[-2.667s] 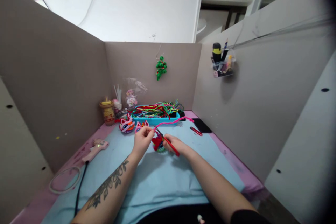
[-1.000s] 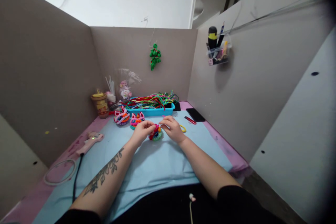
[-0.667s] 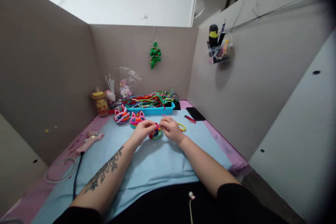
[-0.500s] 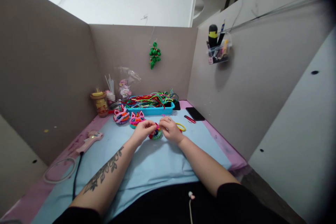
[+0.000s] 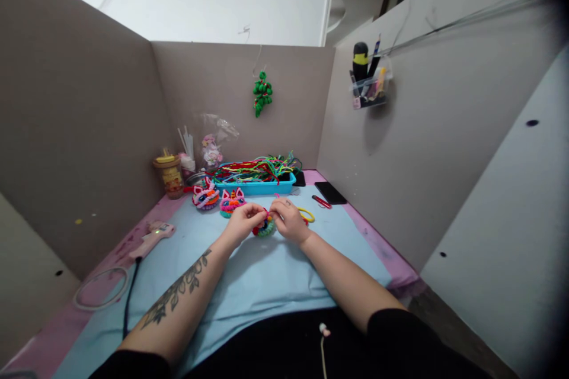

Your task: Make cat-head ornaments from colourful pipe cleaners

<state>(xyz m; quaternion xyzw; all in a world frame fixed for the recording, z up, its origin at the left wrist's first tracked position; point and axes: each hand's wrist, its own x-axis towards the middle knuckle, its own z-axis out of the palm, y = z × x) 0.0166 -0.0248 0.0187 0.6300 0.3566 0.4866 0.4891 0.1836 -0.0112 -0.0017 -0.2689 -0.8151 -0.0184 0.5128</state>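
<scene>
A small fuzzy craft piece in green, red and other colours (image 5: 265,227) rests on the light blue cloth (image 5: 262,272), partly hidden by my fingers. My left hand (image 5: 243,220) is pinched at its upper left side, and my right hand (image 5: 287,218) is pinched at its upper right. Between the fingertips shows a bit of pink; how each hand grips it is too small to make out. Just behind my left hand sits a pink and orange unicorn-like piece with ears and a horn (image 5: 232,202). Another similar piece (image 5: 205,195) lies farther left.
Behind stands a blue tray (image 5: 253,188) of colourful fuzzy stems. A phone (image 5: 330,193), red cutters (image 5: 322,201) and a yellow loop (image 5: 307,214) lie right. At left are a pink glue gun (image 5: 152,239), its black cord and a cup (image 5: 170,177). Grey panels enclose the table.
My right hand has shifted very slightly, its fingertips a touch closer to my left fingertips over the craft piece. Nothing else has visibly moved.
</scene>
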